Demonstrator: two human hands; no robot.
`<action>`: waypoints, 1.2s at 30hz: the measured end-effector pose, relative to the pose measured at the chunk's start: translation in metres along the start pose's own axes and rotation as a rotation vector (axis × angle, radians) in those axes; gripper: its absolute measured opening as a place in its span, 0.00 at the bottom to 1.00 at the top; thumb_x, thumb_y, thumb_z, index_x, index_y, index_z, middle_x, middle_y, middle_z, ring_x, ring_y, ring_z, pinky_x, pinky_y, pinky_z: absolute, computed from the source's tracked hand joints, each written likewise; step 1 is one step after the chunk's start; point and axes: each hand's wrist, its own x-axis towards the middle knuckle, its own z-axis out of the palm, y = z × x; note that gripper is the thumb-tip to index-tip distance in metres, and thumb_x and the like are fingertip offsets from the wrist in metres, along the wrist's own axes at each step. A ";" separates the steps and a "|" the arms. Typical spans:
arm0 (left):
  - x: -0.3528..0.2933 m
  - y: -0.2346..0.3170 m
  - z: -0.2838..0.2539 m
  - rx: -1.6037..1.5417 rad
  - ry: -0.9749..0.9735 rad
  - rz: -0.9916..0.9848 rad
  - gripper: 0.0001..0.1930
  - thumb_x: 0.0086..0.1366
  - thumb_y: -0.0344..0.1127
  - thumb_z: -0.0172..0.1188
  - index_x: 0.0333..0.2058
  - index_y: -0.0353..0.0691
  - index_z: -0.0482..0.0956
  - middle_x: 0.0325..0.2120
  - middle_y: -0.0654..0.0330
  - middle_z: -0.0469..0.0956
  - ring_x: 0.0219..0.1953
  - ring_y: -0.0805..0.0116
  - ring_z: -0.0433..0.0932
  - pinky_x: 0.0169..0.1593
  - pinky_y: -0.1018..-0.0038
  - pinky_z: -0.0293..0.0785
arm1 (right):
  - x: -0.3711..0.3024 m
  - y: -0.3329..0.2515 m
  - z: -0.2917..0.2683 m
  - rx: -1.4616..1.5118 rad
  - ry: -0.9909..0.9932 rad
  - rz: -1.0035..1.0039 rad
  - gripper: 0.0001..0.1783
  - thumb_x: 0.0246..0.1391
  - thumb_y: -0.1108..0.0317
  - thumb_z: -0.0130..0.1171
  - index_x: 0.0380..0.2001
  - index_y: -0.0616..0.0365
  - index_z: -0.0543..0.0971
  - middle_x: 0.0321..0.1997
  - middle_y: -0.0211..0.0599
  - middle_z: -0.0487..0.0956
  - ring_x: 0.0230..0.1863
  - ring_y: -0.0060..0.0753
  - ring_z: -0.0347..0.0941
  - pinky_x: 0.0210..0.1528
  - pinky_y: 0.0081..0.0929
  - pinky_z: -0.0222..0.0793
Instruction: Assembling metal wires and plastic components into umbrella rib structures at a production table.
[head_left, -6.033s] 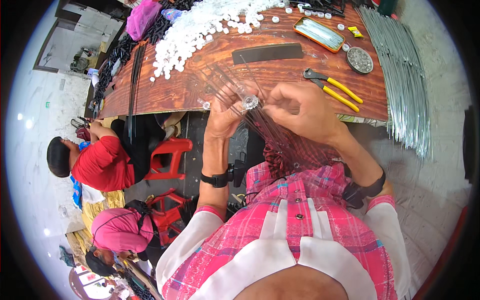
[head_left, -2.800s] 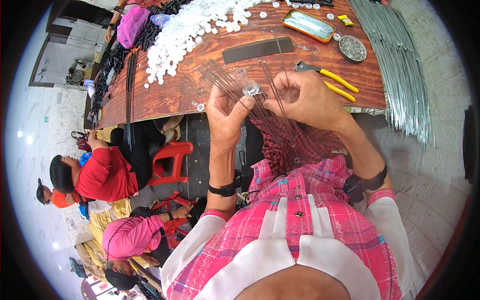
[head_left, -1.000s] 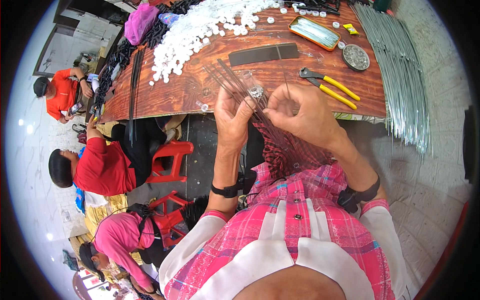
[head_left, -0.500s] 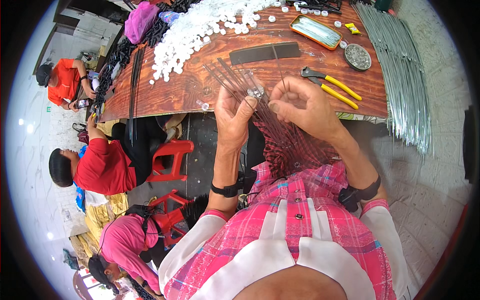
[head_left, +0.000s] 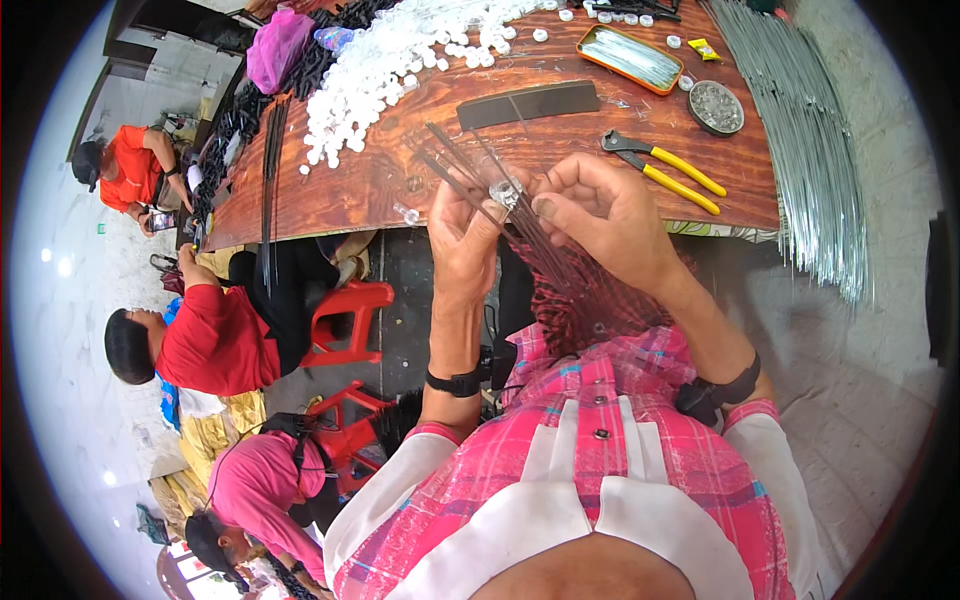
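Note:
Above my lap, my left hand (head_left: 462,235) is closed round a clear plastic hub (head_left: 505,192) with several thin dark metal rods (head_left: 455,165) fanned through it. The rods' lower lengths run down toward my lap over red and black checked cloth (head_left: 600,300). Just right of the hub, my right hand (head_left: 600,205) has its thumb and forefinger pinched together. What lies between those fingertips is too small to tell. On the wooden table (head_left: 400,190) beyond them lies a dark flat strip (head_left: 528,105). Left of my left hand is a small clear plastic piece (head_left: 405,213).
Yellow-handled pincers (head_left: 665,170) lie at the right. Farther back are a tin of thin pins (head_left: 630,58), a round dish of small parts (head_left: 715,106) and a heap of white plastic caps (head_left: 370,90). Long metal rods (head_left: 800,140) hang over the right edge. Several people sit at the left.
A single rod that stood up from my right fingers has moved left, next to the other rods at the hub. My right hand stays close to the hub, still pinched.

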 end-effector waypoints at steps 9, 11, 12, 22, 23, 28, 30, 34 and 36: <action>-0.002 0.002 -0.007 -0.109 -0.043 0.001 0.24 0.57 0.36 0.67 0.46 0.29 0.67 0.39 0.49 0.75 0.43 0.62 0.76 0.49 0.68 0.72 | -0.005 -0.007 0.015 -0.600 0.169 -0.348 0.08 0.44 0.68 0.66 0.26 0.59 0.78 0.24 0.37 0.78 0.25 0.32 0.79 0.28 0.25 0.72; -0.004 0.003 -0.008 -0.148 -0.076 -0.001 0.23 0.57 0.35 0.66 0.46 0.29 0.67 0.39 0.49 0.75 0.43 0.61 0.76 0.49 0.68 0.72 | -0.005 -0.006 0.019 -0.634 0.177 -0.414 0.07 0.41 0.69 0.65 0.23 0.57 0.76 0.22 0.35 0.76 0.25 0.39 0.76 0.27 0.32 0.70; -0.005 0.005 -0.007 -0.139 -0.050 -0.027 0.25 0.54 0.35 0.69 0.45 0.33 0.67 0.39 0.52 0.72 0.43 0.63 0.73 0.48 0.69 0.72 | -0.004 -0.005 0.019 -0.628 0.179 -0.413 0.07 0.41 0.69 0.65 0.23 0.57 0.76 0.22 0.35 0.76 0.25 0.39 0.76 0.27 0.32 0.70; -0.002 0.000 -0.015 -0.210 -0.109 -0.038 0.25 0.50 0.34 0.71 0.42 0.38 0.66 0.37 0.55 0.69 0.42 0.65 0.71 0.44 0.70 0.73 | -0.004 -0.004 0.022 -0.747 0.176 -0.511 0.10 0.41 0.69 0.64 0.22 0.56 0.71 0.21 0.36 0.74 0.25 0.43 0.73 0.27 0.39 0.67; -0.002 -0.001 -0.016 -0.210 -0.109 -0.039 0.25 0.50 0.34 0.71 0.42 0.38 0.66 0.37 0.55 0.69 0.42 0.65 0.71 0.44 0.70 0.73 | -0.004 -0.003 0.022 -0.722 0.175 -0.484 0.10 0.42 0.69 0.64 0.22 0.56 0.71 0.21 0.36 0.75 0.24 0.43 0.73 0.27 0.39 0.67; -0.004 -0.001 -0.012 -0.183 -0.013 -0.051 0.24 0.50 0.33 0.71 0.42 0.36 0.67 0.36 0.56 0.69 0.39 0.66 0.71 0.42 0.73 0.73 | -0.003 -0.001 0.020 -0.720 0.176 -0.479 0.10 0.43 0.68 0.64 0.23 0.55 0.71 0.21 0.36 0.75 0.24 0.43 0.74 0.27 0.38 0.68; -0.003 -0.002 -0.015 -0.229 -0.074 -0.011 0.22 0.54 0.32 0.68 0.44 0.33 0.68 0.37 0.53 0.72 0.40 0.65 0.74 0.44 0.72 0.73 | -0.003 -0.001 0.019 -0.729 0.175 -0.484 0.09 0.44 0.68 0.64 0.23 0.56 0.72 0.21 0.37 0.76 0.24 0.43 0.75 0.27 0.37 0.68; -0.003 0.005 -0.016 -0.073 -0.111 0.013 0.21 0.57 0.32 0.66 0.45 0.30 0.69 0.37 0.49 0.76 0.41 0.63 0.77 0.46 0.71 0.73 | -0.003 -0.001 0.016 -0.686 0.144 -0.419 0.09 0.45 0.67 0.64 0.24 0.57 0.75 0.21 0.38 0.78 0.23 0.42 0.76 0.24 0.35 0.69; -0.003 0.009 -0.007 -0.038 -0.065 0.004 0.21 0.56 0.32 0.67 0.44 0.29 0.69 0.37 0.49 0.77 0.40 0.63 0.77 0.46 0.71 0.73 | -0.003 -0.002 0.015 -0.679 0.129 -0.379 0.09 0.45 0.66 0.64 0.24 0.58 0.76 0.21 0.39 0.78 0.22 0.42 0.77 0.23 0.35 0.69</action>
